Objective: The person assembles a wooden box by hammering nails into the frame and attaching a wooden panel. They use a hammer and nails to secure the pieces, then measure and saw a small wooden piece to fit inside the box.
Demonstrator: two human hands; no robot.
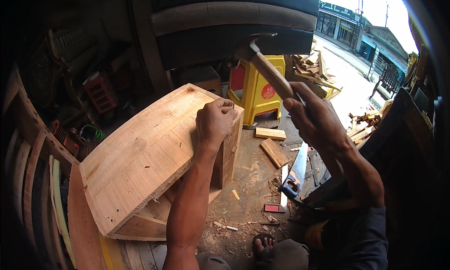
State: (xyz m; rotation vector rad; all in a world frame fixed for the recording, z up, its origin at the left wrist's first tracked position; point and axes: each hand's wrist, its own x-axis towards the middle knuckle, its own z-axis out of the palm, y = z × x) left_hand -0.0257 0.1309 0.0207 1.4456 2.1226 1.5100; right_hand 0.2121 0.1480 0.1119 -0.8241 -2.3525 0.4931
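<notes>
My right hand [311, 113] is wrapped round the wooden handle of a claw hammer [272, 73], raised with its metal head up and to the left, apart from the wood. On the far right corner of a wooden box-like frame [145, 153], my left hand [215, 122] rests with its fingers pinched together. A thin dark nail [233, 106] stands at those fingertips; its lower end is hidden. The frame has a broad, pale plank top and an open hollow underneath, partly covered by my left forearm.
Right of the frame lie wood offcuts [273, 153], a handsaw [296, 173] and a try square [276, 207] on the shaving-strewn floor. A yellow plastic stool [267, 92] stands behind. Scrap wood [318, 66] is piled near the street opening; curved slats [30, 171] lean at left.
</notes>
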